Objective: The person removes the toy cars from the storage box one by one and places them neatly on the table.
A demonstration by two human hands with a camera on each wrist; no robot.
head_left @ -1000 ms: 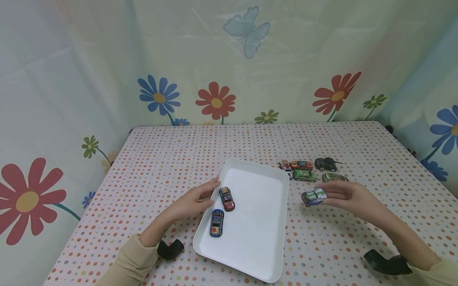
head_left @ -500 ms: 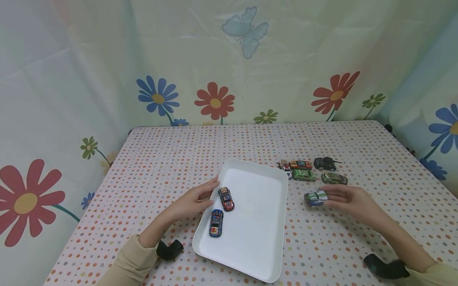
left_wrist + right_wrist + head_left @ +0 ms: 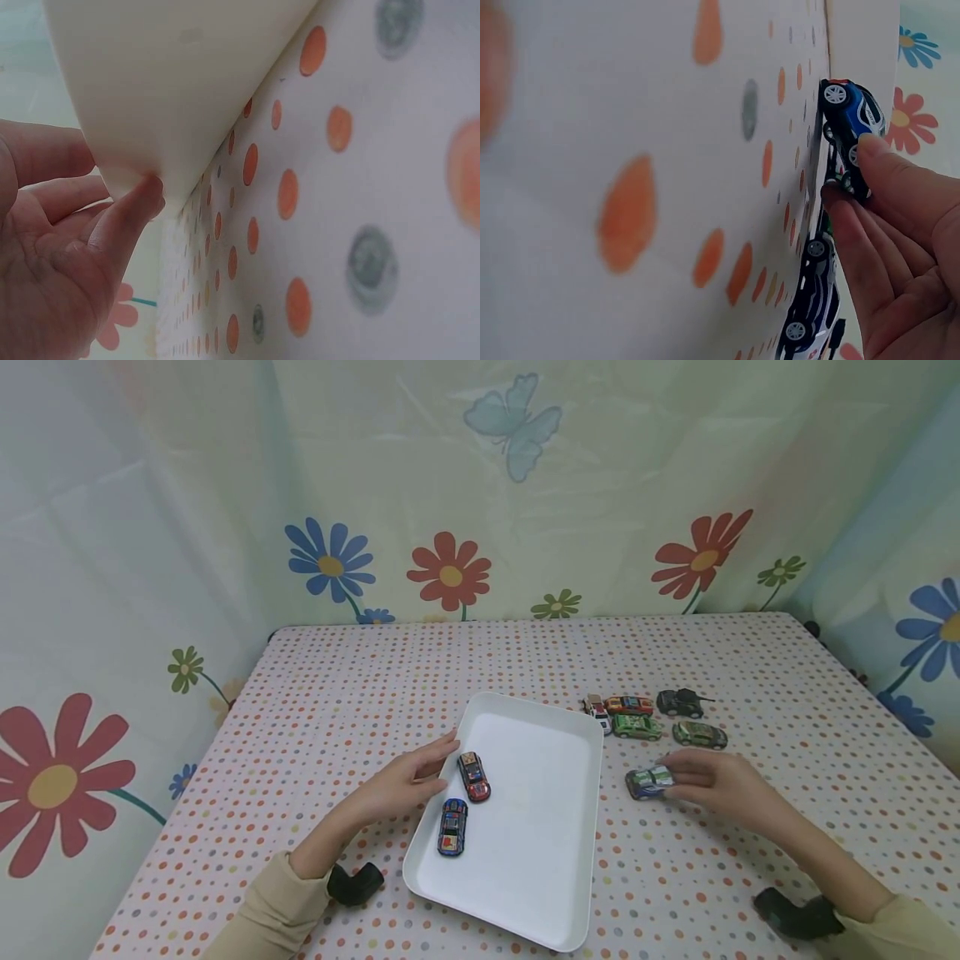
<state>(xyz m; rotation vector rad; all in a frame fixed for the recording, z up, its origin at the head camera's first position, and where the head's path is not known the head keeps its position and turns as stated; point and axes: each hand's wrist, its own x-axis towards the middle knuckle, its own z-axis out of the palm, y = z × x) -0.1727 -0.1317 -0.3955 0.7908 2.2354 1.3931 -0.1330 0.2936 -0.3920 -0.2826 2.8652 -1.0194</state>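
Note:
My right hand (image 3: 716, 783) pinches a toy car (image 3: 649, 782) with blue sides and a green-and-white top, between thumb and fingers. In the right wrist view this toy car (image 3: 849, 124) tilts just by the table surface; I cannot tell whether it touches. My left hand (image 3: 401, 783) holds the left rim of a white tray (image 3: 543, 727). In the left wrist view the thumb of the left hand (image 3: 67, 262) presses the tray's outer wall (image 3: 172, 82), with fingers reaching behind the rim. Inside the tray lie a red-and-dark toy car (image 3: 474, 777) and a blue-and-dark one.
Right of the tray's far corner stand a white toy truck (image 3: 597, 714), an orange toy car (image 3: 628, 704), a bright green toy car (image 3: 637, 727), a dark green toy car (image 3: 700, 735) and a black toy tank (image 3: 681, 702). A dotted cloth (image 3: 360, 693) covers the table.
Over the last second my right hand has lowered the toy car a little, first slightly right, then back left toward the tray. The left hand and the tray have stayed in place.

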